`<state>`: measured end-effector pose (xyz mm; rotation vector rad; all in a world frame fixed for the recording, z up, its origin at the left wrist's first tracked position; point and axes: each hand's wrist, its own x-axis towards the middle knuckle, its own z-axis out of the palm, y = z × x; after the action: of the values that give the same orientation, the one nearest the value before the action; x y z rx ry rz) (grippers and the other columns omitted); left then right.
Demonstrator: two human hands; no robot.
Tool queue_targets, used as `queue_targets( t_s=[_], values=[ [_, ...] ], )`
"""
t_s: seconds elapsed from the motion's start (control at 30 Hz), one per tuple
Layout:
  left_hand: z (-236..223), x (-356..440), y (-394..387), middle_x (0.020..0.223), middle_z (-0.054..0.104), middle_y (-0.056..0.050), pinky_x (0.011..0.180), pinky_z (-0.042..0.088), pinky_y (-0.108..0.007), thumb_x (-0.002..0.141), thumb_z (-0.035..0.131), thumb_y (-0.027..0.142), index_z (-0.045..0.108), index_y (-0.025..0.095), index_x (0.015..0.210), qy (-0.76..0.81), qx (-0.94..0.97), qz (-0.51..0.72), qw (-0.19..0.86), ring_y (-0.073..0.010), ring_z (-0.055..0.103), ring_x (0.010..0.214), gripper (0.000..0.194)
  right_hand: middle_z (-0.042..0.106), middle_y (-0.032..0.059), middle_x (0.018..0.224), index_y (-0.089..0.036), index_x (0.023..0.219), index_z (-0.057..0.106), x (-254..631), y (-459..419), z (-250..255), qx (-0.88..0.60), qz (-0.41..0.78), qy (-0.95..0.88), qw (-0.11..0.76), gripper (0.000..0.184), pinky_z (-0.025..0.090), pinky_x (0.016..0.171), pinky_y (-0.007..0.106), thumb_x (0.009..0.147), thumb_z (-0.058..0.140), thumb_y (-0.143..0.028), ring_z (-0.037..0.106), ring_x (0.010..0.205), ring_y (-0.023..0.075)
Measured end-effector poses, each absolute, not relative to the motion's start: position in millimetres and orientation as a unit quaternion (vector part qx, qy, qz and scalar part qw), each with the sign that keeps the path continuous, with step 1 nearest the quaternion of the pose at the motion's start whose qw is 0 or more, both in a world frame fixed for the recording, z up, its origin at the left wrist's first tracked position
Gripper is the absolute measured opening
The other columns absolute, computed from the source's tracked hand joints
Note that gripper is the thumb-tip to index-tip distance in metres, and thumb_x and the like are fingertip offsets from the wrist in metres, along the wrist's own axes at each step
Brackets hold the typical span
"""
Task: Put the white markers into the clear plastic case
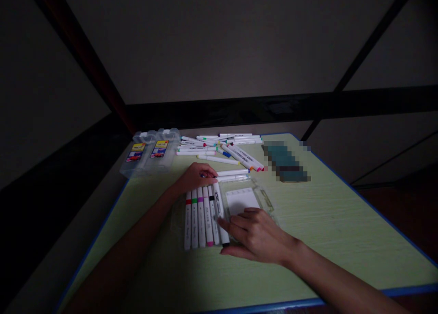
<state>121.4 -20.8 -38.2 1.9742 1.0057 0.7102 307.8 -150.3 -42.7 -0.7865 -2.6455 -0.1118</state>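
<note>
A clear plastic case (265, 198) lies open on the green table (335, 232), with several white markers (201, 216) lined up side by side in its left half. My left hand (195, 177) rests curled over the far ends of those markers, fingers bent down on them. My right hand (256, 234) lies on the near right part of the case, its fingertips touching the rightmost marker (221, 213) in the row. A white card (242, 200) shows inside the case just beyond my right hand.
A loose pile of white markers (222, 149) with coloured caps lies at the table's far side. Two clear packages with yellow labels (148, 152) sit at the far left corner. A blurred teal object (285, 161) lies at the far right. Dark walls surround the table.
</note>
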Motion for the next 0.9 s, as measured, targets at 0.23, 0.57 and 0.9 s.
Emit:
queue_targets(
  t_s=[0.23,0.57,0.9],
  values=[
    [-39.5,120.8,-20.6,0.067,0.064,-0.004,0.061,0.044,-0.024,0.059,0.065,0.023,0.066,0.011,0.070,0.394,0.787,0.273,0.388,-0.0118,0.055,0.061,0.016,0.062,0.0034,0.066,-0.008,0.106,0.058,308.6,-151.1,-42.4,-0.280,-0.036,-0.943,0.177,0.052,0.035,0.051,0.032,0.084,0.039,-0.051,0.056,0.053,0.0157],
    [-37.1,121.0,-21.6,0.064,0.062,-0.002,0.059,0.042,-0.022,0.059,0.064,0.022,0.065,0.010,0.069,0.396,0.793,0.262,0.381,-0.0101,0.052,0.059,0.016,0.063,0.0028,0.064,-0.010,0.104,0.058,307.1,-150.5,-43.1,-0.288,-0.026,-0.942,0.171,0.051,0.030,0.048,0.031,0.082,0.042,-0.052,0.056,0.052,0.0167],
    [-40.3,120.3,-20.6,0.065,0.063,-0.003,0.061,0.043,-0.022,0.060,0.063,0.022,0.065,0.010,0.070,0.397,0.790,0.265,0.385,-0.0103,0.054,0.061,0.016,0.064,0.0039,0.065,-0.009,0.107,0.056,308.3,-150.8,-42.4,-0.288,0.004,-0.943,0.166,0.050,0.030,0.049,0.030,0.083,0.043,-0.050,0.056,0.053,0.0163]
  ],
)
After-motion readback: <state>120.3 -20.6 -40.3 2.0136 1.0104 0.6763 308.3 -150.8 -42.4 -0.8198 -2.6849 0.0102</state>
